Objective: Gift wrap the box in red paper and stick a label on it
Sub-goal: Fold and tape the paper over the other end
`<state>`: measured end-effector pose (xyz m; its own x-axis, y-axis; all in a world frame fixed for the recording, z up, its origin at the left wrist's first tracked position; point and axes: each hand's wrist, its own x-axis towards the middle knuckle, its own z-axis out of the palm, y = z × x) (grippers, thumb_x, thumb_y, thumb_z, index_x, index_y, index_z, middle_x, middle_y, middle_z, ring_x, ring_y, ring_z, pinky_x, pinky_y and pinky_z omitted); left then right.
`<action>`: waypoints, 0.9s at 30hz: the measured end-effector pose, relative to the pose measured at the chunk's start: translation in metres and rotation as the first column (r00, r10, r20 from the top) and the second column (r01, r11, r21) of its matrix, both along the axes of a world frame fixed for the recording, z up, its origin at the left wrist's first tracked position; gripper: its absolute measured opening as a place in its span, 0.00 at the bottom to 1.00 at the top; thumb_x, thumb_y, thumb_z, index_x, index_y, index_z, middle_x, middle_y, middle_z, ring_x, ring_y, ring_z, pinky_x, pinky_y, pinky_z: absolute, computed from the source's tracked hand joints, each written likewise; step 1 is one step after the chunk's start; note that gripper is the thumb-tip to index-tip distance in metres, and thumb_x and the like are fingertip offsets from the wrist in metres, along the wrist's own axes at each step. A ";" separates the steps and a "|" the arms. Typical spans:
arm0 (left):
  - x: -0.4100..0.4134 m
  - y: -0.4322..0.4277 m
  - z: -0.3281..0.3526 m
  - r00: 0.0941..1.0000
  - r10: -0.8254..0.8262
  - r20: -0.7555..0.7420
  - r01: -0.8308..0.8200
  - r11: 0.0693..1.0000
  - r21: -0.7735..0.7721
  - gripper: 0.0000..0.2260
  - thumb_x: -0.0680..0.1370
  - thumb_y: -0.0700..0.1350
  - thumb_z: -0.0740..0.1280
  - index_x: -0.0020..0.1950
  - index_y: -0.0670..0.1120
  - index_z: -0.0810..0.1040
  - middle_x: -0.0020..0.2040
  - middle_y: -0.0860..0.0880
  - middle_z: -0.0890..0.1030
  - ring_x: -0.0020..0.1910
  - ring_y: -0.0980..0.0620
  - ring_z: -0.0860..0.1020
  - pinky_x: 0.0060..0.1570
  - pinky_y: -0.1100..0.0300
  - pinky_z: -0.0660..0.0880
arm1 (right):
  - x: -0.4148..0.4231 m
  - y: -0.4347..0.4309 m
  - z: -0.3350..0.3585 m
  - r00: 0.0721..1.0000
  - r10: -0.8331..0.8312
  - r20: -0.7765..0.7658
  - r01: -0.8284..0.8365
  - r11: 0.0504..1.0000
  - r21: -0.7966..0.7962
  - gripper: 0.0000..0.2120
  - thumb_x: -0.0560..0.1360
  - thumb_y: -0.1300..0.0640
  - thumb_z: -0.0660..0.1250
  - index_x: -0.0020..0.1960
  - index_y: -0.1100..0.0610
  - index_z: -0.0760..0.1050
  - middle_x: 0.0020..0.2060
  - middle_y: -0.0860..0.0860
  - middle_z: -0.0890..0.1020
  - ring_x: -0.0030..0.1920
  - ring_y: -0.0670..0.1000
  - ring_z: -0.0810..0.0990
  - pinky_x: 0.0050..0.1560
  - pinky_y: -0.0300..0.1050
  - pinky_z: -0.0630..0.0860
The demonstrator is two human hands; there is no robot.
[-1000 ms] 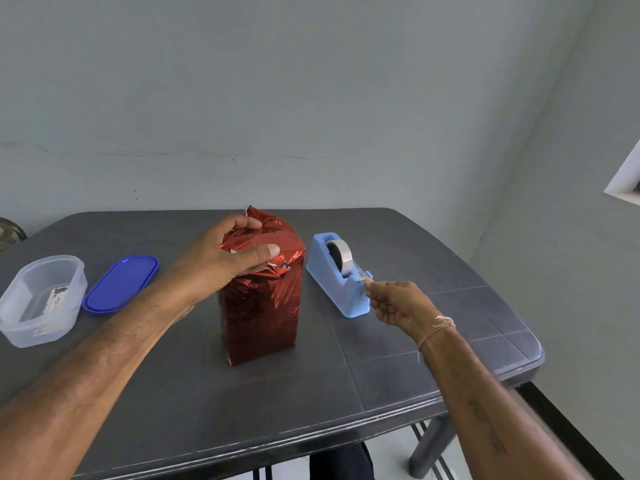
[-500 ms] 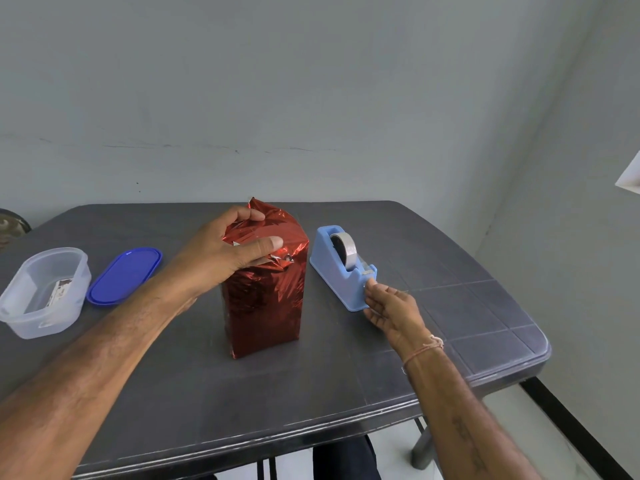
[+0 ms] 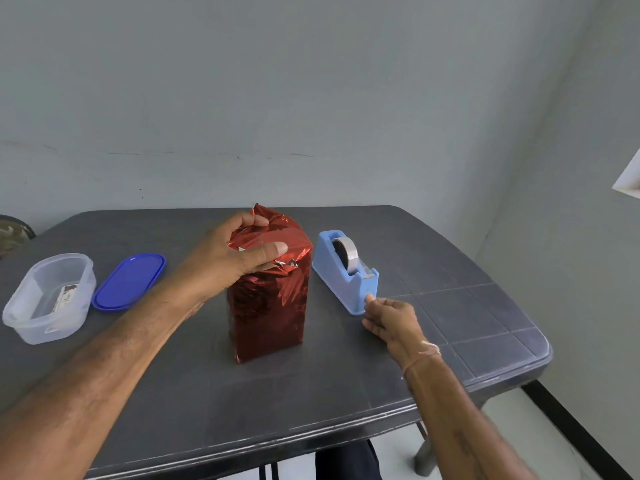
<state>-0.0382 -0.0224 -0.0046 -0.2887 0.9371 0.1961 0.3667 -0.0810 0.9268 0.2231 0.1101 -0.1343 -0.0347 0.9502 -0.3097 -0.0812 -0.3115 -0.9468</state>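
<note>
A tall box wrapped in shiny red foil paper [image 3: 268,306] stands upright mid-way across a dark grey plastic table [image 3: 467,306]. The left hand [image 3: 228,258] grips its crumpled top, thumb pressed flat on the near fold. Just right of it sits a light blue tape dispenser [image 3: 332,271]; the right hand [image 3: 391,320], fingers loosely bent, touches its near end. At left lie a clear plastic tub [image 3: 20,323] and blue oval lid [image 3: 128,282].
</note>
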 end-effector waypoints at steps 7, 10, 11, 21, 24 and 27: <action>0.001 -0.002 0.001 1.000 0.027 -0.010 -0.027 1.000 0.013 0.20 0.71 0.55 0.79 0.60 0.58 0.79 0.57 0.60 0.81 0.53 0.60 0.80 0.50 0.67 0.74 | -0.001 -0.028 0.063 0.936 0.350 -0.012 -0.339 0.913 0.229 0.15 0.77 0.48 0.70 0.53 0.60 0.79 0.46 0.55 0.79 0.47 0.50 0.79 0.42 0.39 0.80; 0.002 -0.003 0.000 1.000 0.022 -0.002 -0.022 0.999 0.027 0.19 0.71 0.53 0.79 0.60 0.57 0.79 0.56 0.60 0.81 0.51 0.64 0.80 0.45 0.73 0.73 | -0.018 -0.031 0.124 0.846 0.492 0.206 -0.531 0.745 0.404 0.11 0.81 0.48 0.68 0.47 0.56 0.80 0.44 0.51 0.80 0.46 0.49 0.79 0.45 0.40 0.77; 0.003 -0.003 0.001 0.999 0.022 0.023 -0.023 0.999 0.036 0.19 0.71 0.52 0.80 0.60 0.56 0.79 0.56 0.59 0.81 0.51 0.63 0.81 0.45 0.73 0.74 | -0.027 -0.031 0.143 0.799 0.526 0.291 -0.601 0.671 0.435 0.12 0.82 0.48 0.67 0.45 0.55 0.80 0.42 0.50 0.79 0.44 0.48 0.78 0.44 0.40 0.76; 0.003 -0.001 -0.001 0.988 -0.043 0.147 0.033 0.997 0.067 0.18 0.70 0.45 0.81 0.57 0.55 0.81 0.52 0.55 0.86 0.49 0.56 0.86 0.47 0.58 0.83 | -0.109 -0.009 0.221 0.170 0.419 0.892 -0.972 0.218 0.083 0.15 0.82 0.47 0.67 0.52 0.59 0.80 0.42 0.51 0.81 0.42 0.45 0.77 0.46 0.43 0.75; 0.002 0.000 -0.001 0.979 -0.052 0.199 0.039 0.997 0.066 0.18 0.70 0.44 0.81 0.57 0.54 0.81 0.50 0.54 0.86 0.48 0.56 0.86 0.44 0.60 0.83 | -0.120 -0.004 0.226 0.071 0.380 0.922 -0.981 0.193 -0.004 0.17 0.82 0.44 0.66 0.55 0.59 0.81 0.50 0.60 0.84 0.46 0.48 0.79 0.48 0.45 0.77; 0.004 0.001 0.000 0.979 -0.061 0.196 0.048 0.996 0.075 0.19 0.70 0.45 0.81 0.57 0.55 0.80 0.51 0.54 0.85 0.47 0.57 0.86 0.42 0.62 0.82 | -0.128 -0.002 0.230 -0.007 0.369 0.929 -0.982 0.171 -0.076 0.17 0.81 0.44 0.66 0.54 0.58 0.82 0.48 0.58 0.84 0.47 0.51 0.82 0.53 0.48 0.79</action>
